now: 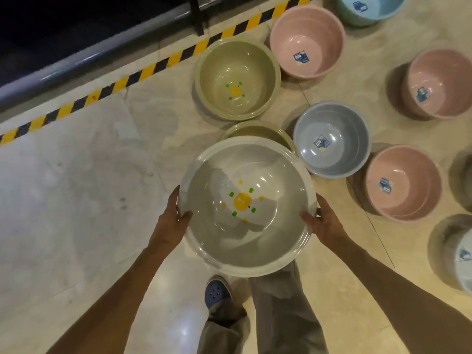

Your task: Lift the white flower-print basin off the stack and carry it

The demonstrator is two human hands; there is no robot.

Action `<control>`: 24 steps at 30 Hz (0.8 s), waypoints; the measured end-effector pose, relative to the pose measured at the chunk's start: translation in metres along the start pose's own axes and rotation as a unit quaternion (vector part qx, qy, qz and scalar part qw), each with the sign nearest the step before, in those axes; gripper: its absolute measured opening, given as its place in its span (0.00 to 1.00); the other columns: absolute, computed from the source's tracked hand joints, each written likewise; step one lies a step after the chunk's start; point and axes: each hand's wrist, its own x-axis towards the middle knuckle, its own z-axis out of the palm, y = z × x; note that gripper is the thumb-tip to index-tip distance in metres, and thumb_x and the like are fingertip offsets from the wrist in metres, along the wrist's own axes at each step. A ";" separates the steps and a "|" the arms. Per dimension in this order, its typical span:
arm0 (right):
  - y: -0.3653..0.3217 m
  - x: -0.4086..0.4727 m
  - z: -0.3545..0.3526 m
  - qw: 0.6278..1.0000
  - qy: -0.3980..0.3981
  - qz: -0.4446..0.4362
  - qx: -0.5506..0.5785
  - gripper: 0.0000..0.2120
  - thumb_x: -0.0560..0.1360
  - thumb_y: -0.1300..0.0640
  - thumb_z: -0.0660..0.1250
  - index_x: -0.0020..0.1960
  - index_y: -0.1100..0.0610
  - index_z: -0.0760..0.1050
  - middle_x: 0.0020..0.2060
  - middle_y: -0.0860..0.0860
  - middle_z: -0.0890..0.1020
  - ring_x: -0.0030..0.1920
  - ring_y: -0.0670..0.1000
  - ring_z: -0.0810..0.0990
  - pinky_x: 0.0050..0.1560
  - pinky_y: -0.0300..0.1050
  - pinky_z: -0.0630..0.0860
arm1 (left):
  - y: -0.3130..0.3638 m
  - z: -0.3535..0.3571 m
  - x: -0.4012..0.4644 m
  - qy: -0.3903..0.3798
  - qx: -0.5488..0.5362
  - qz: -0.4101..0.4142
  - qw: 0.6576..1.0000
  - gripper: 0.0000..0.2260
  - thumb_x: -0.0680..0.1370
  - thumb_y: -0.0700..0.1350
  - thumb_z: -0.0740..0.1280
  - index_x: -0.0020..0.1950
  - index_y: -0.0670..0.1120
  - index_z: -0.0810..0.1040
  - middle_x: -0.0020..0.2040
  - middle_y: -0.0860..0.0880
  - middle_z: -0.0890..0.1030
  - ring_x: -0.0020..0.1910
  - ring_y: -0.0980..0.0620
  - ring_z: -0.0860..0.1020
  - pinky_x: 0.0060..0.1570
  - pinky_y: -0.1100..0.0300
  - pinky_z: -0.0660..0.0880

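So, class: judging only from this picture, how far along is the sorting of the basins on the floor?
Done: basins already stand on the floor, such as a beige basin and pink ones. In hand: the left hand and right hand grip the rim of a pale flower-print basin, held above another beige basin. Left: setting it down.

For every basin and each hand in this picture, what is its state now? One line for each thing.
Cream basin: held above the floor, upright, empty.
Left hand: grips the cream basin's rim.
Right hand: grips the opposite rim.
Green basin: on the floor, upright, empty.
Grey-blue basin: on the floor, upright, label inside.
Pink basins: on the floor, upright, labels inside.
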 end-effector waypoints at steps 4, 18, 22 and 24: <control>-0.003 0.036 -0.014 0.999 -0.003 0.015 0.035 0.35 0.74 0.49 0.74 0.78 0.52 0.66 0.55 0.47 0.82 0.50 0.47 0.84 0.48 0.43 0.83 | 0.026 0.010 0.037 -0.004 -0.001 -0.003 1.000 0.33 0.82 0.47 0.67 0.81 0.64 0.53 0.70 0.44 0.78 0.63 0.39 0.80 0.64 0.35 0.76; -0.001 0.141 -0.035 0.993 -0.026 0.052 0.103 0.37 0.71 0.43 0.77 0.77 0.43 0.68 0.63 0.50 0.83 0.62 0.58 0.84 0.55 0.67 0.83 | 0.065 0.057 0.147 -0.006 0.075 -0.060 0.995 0.32 0.84 0.44 0.64 0.82 0.59 0.50 0.75 0.44 0.72 0.69 0.37 0.75 0.67 0.37 0.73; 0.005 0.173 -0.025 0.994 -0.022 0.030 0.103 0.33 0.77 0.48 0.75 0.78 0.47 0.67 0.66 0.51 0.81 0.64 0.59 0.83 0.57 0.69 0.82 | 0.057 0.069 0.186 -0.003 0.098 -0.070 0.993 0.32 0.84 0.44 0.62 0.83 0.57 0.49 0.77 0.43 0.69 0.70 0.35 0.73 0.68 0.36 0.70; 0.010 0.188 -0.019 0.995 -0.011 0.030 0.094 0.29 0.79 0.50 0.73 0.78 0.47 0.68 0.65 0.49 0.82 0.63 0.56 0.84 0.57 0.65 0.83 | 0.054 0.074 0.206 -0.009 0.104 -0.064 0.992 0.31 0.85 0.44 0.62 0.83 0.56 0.49 0.78 0.44 0.68 0.71 0.34 0.72 0.69 0.35 0.69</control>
